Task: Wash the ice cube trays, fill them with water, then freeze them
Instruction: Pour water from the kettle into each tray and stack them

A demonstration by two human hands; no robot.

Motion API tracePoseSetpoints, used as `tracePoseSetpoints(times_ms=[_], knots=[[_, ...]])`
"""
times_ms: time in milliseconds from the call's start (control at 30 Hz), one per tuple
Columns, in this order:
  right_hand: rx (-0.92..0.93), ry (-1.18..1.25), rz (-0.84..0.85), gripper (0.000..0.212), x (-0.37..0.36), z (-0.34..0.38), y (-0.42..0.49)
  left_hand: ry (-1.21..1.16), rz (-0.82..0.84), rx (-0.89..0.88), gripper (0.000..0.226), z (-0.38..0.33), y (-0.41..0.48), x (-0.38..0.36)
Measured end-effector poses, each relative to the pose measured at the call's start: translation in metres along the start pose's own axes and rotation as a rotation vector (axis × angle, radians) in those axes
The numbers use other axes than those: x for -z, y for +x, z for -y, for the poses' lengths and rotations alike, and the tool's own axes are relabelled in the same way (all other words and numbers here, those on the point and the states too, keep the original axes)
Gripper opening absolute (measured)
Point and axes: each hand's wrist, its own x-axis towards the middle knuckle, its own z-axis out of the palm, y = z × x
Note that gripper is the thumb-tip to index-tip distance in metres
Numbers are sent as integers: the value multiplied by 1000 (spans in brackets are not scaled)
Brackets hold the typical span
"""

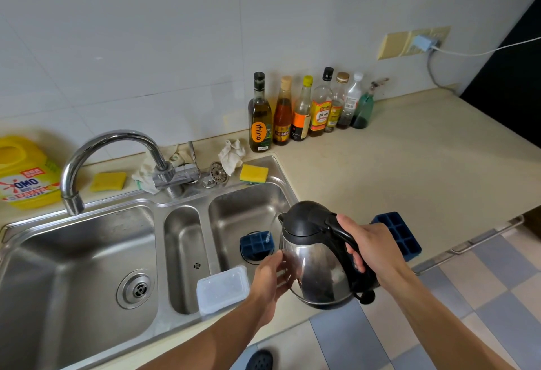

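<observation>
My right hand (370, 248) grips the black handle of a steel kettle (314, 264), tilted spout-down over the right sink basin (248, 211). A thin stream of water falls from the spout into a blue ice cube tray (257, 243) lying on that basin's drain. My left hand (272, 279) rests flat against the kettle's lower left side, fingers spread. A second blue ice cube tray (398, 235) lies on the counter just right of the sink, partly hidden by my right hand. A clear plastic tray (222, 289) sits on the sink's front rim.
The faucet (111, 158) curves over the large left basin (76, 276). Two yellow sponges (254, 173), rags and a strainer lie behind the sink. A yellow detergent jug (26, 173) stands far left. Several bottles (304, 109) line the wall. The beige counter (409, 170) extends right.
</observation>
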Motion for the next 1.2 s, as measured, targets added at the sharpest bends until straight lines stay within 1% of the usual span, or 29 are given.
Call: tracePoseSetpoints(times_ms=[300,867,1067,1133,1200], knots=[[-10,-10,-18,62,-1,2,4,-6,-2,-7,28,-5,7,1],[10,-24,-18,65,-8,1,25,36,1,-31,31,-17,29,8],[21,54,-53,62,-8,-5,32,136,21,-98,32,-27,44,7],[28,99,-79,61,-7,-7,36,199,19,-134,31,-37,50,3],[34,153,-114,62,-7,-10,40,300,-3,-208,30,-49,55,-3]])
